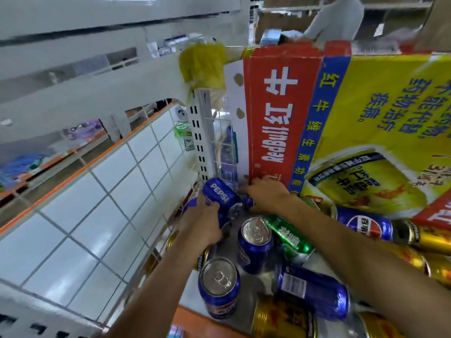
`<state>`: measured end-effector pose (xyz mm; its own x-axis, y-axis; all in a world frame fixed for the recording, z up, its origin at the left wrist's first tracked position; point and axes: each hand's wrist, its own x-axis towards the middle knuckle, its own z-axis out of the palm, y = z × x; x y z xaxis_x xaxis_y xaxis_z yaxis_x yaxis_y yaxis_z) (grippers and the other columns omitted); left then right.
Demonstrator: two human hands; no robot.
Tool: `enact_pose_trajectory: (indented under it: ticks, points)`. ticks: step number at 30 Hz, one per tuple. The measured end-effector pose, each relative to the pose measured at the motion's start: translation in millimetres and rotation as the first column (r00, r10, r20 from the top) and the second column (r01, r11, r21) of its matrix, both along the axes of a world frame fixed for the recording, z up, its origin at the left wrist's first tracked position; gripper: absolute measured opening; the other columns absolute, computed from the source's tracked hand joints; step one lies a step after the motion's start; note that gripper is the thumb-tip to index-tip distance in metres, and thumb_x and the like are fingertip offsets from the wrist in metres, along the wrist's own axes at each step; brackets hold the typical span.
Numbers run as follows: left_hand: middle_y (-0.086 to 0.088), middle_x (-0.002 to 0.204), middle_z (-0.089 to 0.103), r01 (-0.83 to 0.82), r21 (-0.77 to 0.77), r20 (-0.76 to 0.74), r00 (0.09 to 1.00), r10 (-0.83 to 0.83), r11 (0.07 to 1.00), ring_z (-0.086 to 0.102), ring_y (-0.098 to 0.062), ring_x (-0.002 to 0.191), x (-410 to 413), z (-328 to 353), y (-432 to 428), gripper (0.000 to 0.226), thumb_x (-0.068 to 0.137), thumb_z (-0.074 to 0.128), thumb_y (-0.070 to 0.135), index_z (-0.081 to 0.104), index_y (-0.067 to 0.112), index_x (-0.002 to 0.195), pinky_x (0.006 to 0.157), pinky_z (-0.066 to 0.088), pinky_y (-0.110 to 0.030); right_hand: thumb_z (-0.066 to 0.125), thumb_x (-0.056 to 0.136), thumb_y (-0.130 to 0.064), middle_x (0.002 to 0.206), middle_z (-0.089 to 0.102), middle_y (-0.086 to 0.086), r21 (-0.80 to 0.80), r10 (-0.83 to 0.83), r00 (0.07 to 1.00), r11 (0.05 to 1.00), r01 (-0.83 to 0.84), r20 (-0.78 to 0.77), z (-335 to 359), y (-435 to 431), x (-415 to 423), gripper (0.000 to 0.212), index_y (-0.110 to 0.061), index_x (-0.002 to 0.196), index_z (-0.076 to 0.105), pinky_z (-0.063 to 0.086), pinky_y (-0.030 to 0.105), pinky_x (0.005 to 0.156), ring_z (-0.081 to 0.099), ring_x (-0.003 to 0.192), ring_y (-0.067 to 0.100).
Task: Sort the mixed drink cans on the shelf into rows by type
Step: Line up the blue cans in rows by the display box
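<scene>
Mid-frame, the left hand (205, 225) wraps a tilted blue aluminium Pepsi can (220, 196), likely rigid and slick: grip its side. I cannot tell what the right hand (266, 193) holds.

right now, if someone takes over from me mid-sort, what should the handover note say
Hands: left hand grips a tilted Pepsi can at the back left. The right hand reaches to the foot of the Red Bull carton; its grip is hidden.
Done: rear blue can and front blue can stand upright.
Left: green can, lying blue can and gold cans lie mixed; no full row yet.
</scene>
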<state>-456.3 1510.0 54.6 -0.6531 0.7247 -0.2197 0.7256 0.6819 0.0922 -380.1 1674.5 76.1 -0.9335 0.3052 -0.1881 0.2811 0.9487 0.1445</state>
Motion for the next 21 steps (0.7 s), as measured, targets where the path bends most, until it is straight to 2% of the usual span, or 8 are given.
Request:
enact_pose_trajectory:
  ticks: [2,4,8,11,14,17,19,21]
  points:
    - [-0.007,0.156,0.013,0.029,0.011,0.046,0.998,-0.03,1.0,0.049,-0.028,0.121,-1,-1,-3,0.067,0.082,0.063,0.047,0.033,0.031,0.14,0.091,0.048,-0.038,0.051,0.094,-0.029,0.142,0.034,0.017,0.109,-0.009,0.999,0.994,0.005,0.031,-5,-5,-4,0.057,-0.025,0.146,0.029,0.044,0.051,0.096,0.04,0.121,0.043]
    - [-0.005,0.158,0.009,0.064,0.032,0.065,0.996,-0.066,0.997,0.045,-0.028,0.126,-4,-1,-7,0.07,0.084,0.056,0.056,0.03,0.03,0.143,0.096,0.045,-0.039,0.043,0.096,-0.024,0.144,0.029,0.019,0.174,-0.015,1.0,0.985,0.011,0.02,-10,-9,-4,0.052,-0.023,0.146,0.027,0.042,0.052,0.096,0.038,0.122,0.044]
    - [-0.002,0.157,0.016,0.118,0.021,0.093,0.988,-0.119,0.993,0.038,-0.025,0.133,-10,1,-11,0.066,0.087,0.051,0.057,0.03,0.029,0.143,0.102,0.041,-0.041,0.047,0.094,-0.023,0.137,0.034,0.02,0.19,-0.006,1.0,0.982,0.004,0.014,-9,-12,-3,0.053,-0.023,0.144,0.029,0.043,0.051,0.093,0.041,0.117,0.043]
    - [-0.001,0.151,0.032,0.106,0.124,0.137,0.983,-0.122,0.987,0.04,-0.018,0.13,-10,9,-13,0.053,0.094,0.046,0.048,0.036,0.026,0.141,0.105,0.036,-0.036,0.058,0.088,-0.022,0.129,0.039,0.018,0.106,-0.023,0.999,0.994,0.026,-0.033,-3,-11,4,0.056,-0.022,0.14,0.036,0.047,0.049,0.09,0.044,0.115,0.04]
    - [-0.004,0.127,0.055,-0.079,0.29,0.297,0.955,-0.011,0.954,0.054,-0.014,0.103,-13,12,-15,0.041,0.098,0.038,0.046,0.047,0.022,0.13,0.095,0.043,-0.034,0.067,0.081,-0.019,0.125,0.042,0.015,-0.033,-0.07,0.985,0.997,0.066,-0.154,7,-5,15,0.058,-0.017,0.133,0.041,0.048,0.043,0.087,0.049,0.111,0.036]
    - [-0.009,0.124,0.057,-0.233,0.398,0.363,0.928,0.081,0.887,0.056,-0.023,0.101,-17,11,-14,0.044,0.097,0.034,0.051,0.05,0.023,0.127,0.091,0.049,-0.042,0.075,0.073,-0.019,0.118,0.046,0.011,-0.173,-0.124,0.956,0.982,0.079,-0.267,17,5,29,0.051,-0.012,0.116,0.047,0.044,0.034,0.081,0.053,0.104,0.03]
    - [-0.013,0.122,0.056,-0.399,0.425,0.497,0.853,0.159,0.812,0.059,-0.027,0.091,-16,14,-13,0.045,0.098,0.033,0.049,0.05,0.021,0.128,0.08,0.055,-0.046,0.079,0.07,-0.018,0.114,0.048,0.009,-0.274,-0.177,0.933,0.958,0.09,-0.315,19,12,40,0.051,-0.011,0.11,0.048,0.042,0.033,0.079,0.053,0.102,0.027]
    - [-0.016,0.13,0.05,-0.586,0.391,0.666,0.712,0.222,0.71,0.062,-0.032,0.091,-13,17,-11,0.046,0.099,0.033,0.047,0.045,0.021,0.135,0.067,0.059,-0.042,0.08,0.069,-0.017,0.116,0.05,0.009,-0.354,-0.227,0.905,0.931,0.092,-0.361,17,16,49,0.057,-0.011,0.113,0.045,0.043,0.032,0.08,0.053,0.102,0.026]
